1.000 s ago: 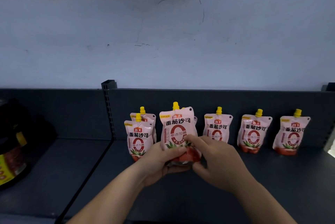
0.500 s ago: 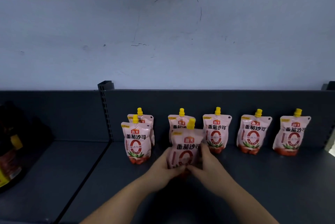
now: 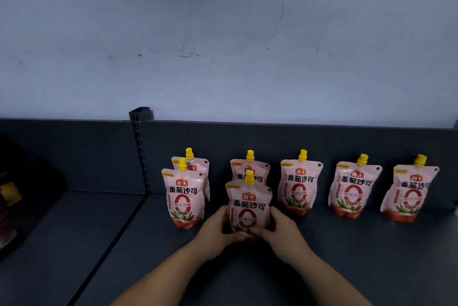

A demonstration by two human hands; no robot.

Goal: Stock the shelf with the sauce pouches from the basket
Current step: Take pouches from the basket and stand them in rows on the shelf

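left hand [image 3: 215,227] / right hand [image 3: 282,229] | both curled round upright pouch [image 3: 249,209] (its base) | on shelf [image 3: 347,256]

The pouch [image 3: 249,206] came down from where it had been held up a second ago, and by now its base sat on the shelf [image 3: 347,256], upright rather than tipped as it was half a second before. As it dropped, the upper half of the rear pouch [image 3: 250,169] behind it came into sight. The left hand [image 3: 215,229] moved from cupping the base to gripping its left side, and the right hand [image 3: 282,229] slid off the front to the right side.
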